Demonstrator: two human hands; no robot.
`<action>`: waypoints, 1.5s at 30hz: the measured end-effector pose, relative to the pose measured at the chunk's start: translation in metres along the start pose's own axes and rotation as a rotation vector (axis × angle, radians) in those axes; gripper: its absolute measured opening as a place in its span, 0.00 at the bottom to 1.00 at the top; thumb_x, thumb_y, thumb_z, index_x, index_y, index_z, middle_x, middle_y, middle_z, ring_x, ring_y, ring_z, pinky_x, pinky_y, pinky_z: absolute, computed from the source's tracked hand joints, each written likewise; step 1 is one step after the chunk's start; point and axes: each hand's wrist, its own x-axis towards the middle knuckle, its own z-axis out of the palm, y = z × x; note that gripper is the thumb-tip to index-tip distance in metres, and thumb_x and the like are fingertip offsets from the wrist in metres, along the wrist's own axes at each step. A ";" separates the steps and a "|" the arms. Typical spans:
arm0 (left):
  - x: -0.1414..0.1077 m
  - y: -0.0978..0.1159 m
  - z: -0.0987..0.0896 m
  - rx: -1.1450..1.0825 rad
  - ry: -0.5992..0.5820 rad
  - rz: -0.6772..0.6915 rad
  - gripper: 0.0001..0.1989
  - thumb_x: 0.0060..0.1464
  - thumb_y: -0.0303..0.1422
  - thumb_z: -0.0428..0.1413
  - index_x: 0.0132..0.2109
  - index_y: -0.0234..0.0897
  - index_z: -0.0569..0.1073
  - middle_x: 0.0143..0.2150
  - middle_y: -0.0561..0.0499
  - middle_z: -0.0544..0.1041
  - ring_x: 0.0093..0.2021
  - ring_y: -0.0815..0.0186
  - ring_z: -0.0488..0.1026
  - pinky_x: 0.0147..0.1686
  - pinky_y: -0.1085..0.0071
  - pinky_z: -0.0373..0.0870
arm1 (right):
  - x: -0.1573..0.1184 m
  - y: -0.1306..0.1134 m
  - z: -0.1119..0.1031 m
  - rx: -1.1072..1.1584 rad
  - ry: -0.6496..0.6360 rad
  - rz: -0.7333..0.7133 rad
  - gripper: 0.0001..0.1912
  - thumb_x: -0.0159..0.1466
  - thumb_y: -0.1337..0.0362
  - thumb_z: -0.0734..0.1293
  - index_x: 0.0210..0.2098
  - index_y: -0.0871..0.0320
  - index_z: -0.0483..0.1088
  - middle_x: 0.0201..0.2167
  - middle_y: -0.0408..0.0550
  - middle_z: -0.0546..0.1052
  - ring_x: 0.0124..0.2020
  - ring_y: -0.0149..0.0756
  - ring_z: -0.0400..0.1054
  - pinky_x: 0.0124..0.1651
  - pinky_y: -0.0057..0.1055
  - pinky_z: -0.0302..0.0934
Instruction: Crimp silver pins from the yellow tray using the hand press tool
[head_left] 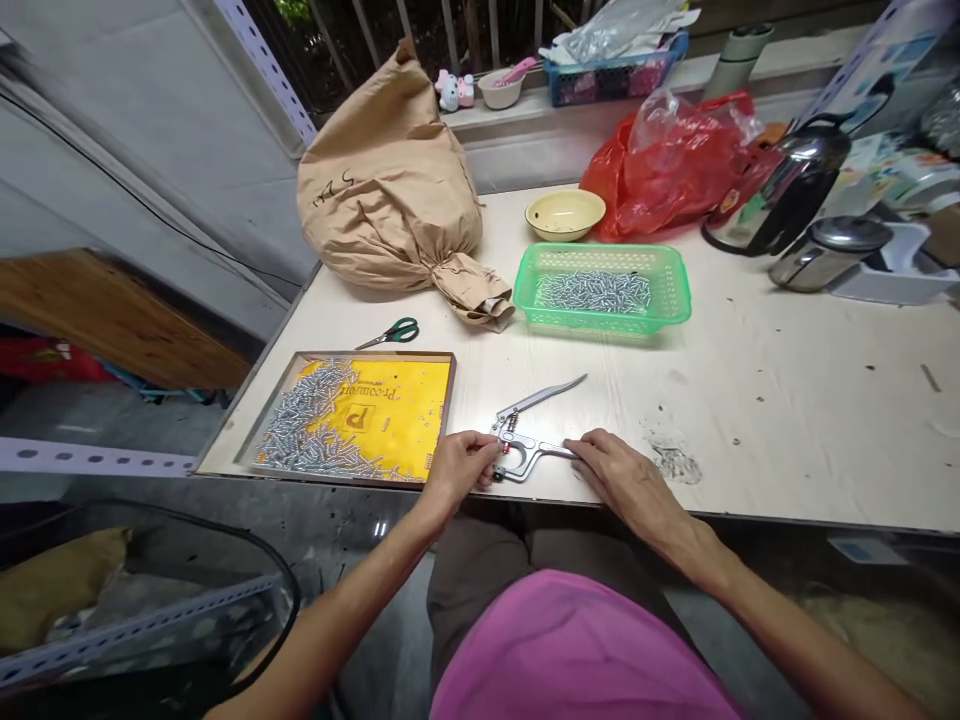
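Observation:
Silver hand pliers lie at the table's front edge with their handles spread. At the jaw end, my left hand has thumb and fingertips pinched together; whatever they hold is too small to make out. My right hand grips the end of the lower handle. Left of the pliers is a shallow tray with a yellow lining and a heap of small metal pieces. Behind the pliers, a green basket holds more small metal pieces.
Green-handled scissors lie behind the tray. A tied brown paper sack, a cream bowl and a red plastic bag stand farther back. A kettle and a metal cup are at the right.

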 end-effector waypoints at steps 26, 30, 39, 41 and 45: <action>0.008 0.022 -0.006 0.293 -0.189 -0.291 0.18 0.36 0.43 0.65 0.25 0.33 0.70 0.12 0.59 0.63 0.12 0.77 0.57 0.13 0.79 0.49 | -0.002 0.000 -0.002 -0.080 0.033 0.014 0.15 0.66 0.72 0.56 0.45 0.55 0.70 0.35 0.48 0.68 0.30 0.32 0.60 0.29 0.29 0.52; 0.009 0.027 -0.005 0.329 -0.208 -0.332 0.17 0.36 0.42 0.65 0.23 0.33 0.71 0.11 0.58 0.64 0.11 0.77 0.57 0.14 0.79 0.52 | -0.001 -0.001 -0.006 -0.054 0.017 0.018 0.12 0.67 0.69 0.56 0.42 0.55 0.70 0.33 0.48 0.68 0.31 0.33 0.61 0.30 0.30 0.54; 0.005 0.030 -0.002 0.344 -0.148 -0.355 0.15 0.36 0.40 0.67 0.24 0.32 0.74 0.12 0.56 0.66 0.12 0.76 0.59 0.14 0.79 0.54 | 0.042 0.026 -0.027 -0.107 -0.103 -0.102 0.47 0.53 0.44 0.70 0.64 0.59 0.51 0.65 0.63 0.50 0.66 0.57 0.39 0.60 0.53 0.47; 0.005 0.029 -0.002 0.342 -0.132 -0.349 0.15 0.36 0.40 0.67 0.24 0.32 0.74 0.12 0.56 0.66 0.12 0.76 0.58 0.14 0.79 0.55 | 0.057 0.033 -0.028 -0.147 -0.195 -0.127 0.53 0.48 0.41 0.71 0.64 0.62 0.51 0.64 0.66 0.51 0.66 0.60 0.37 0.61 0.55 0.43; 0.004 0.028 -0.002 0.339 -0.114 -0.342 0.15 0.36 0.39 0.67 0.25 0.32 0.74 0.12 0.56 0.66 0.13 0.76 0.59 0.14 0.79 0.56 | 0.073 0.036 -0.027 -0.172 -0.262 -0.164 0.53 0.46 0.41 0.71 0.61 0.65 0.55 0.58 0.67 0.61 0.61 0.60 0.50 0.59 0.57 0.44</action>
